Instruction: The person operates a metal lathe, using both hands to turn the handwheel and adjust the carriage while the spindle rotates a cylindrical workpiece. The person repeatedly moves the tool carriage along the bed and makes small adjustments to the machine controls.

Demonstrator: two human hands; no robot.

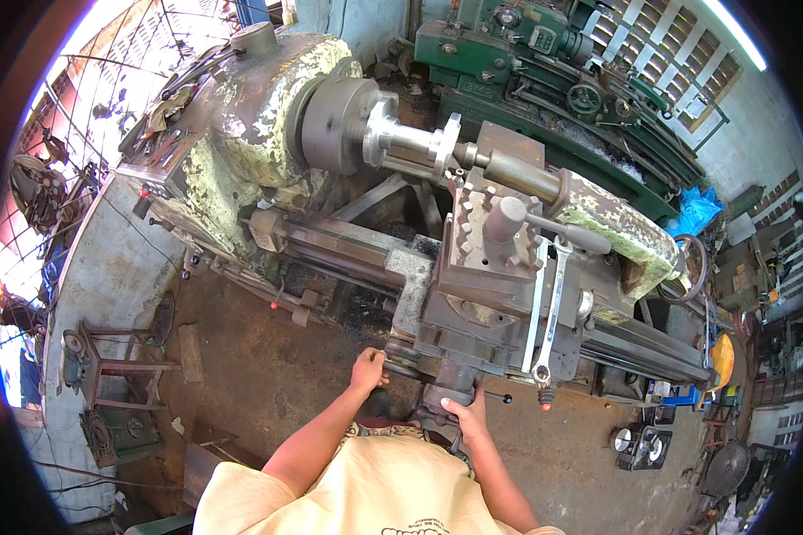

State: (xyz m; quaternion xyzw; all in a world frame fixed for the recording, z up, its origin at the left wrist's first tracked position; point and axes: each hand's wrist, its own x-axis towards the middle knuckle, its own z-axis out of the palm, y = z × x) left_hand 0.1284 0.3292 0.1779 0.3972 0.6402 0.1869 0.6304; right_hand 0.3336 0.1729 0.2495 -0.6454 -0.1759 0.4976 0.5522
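I stand at a large worn lathe. My left hand (368,370) is closed around the left end of a crossbar handle (408,371) at the front of the tool slide. My right hand (470,415) grips the round hub (448,392) of that handle, thumb on the near side and fingers partly hidden behind it. A shiny flanged metal workpiece (412,137) sits between the chuck (337,125) and the tailstock centre (477,157). The square tool post (480,234) with its clamping lever (569,232) stands nearer to me than the workpiece.
A combination wrench (555,308) and a pale flat bar lie across the carriage, right of the tool post. Behind stands a green lathe (473,76). A blue plastic bag (694,211) is at the right. A low metal-framed stand (134,366) is on the left floor.
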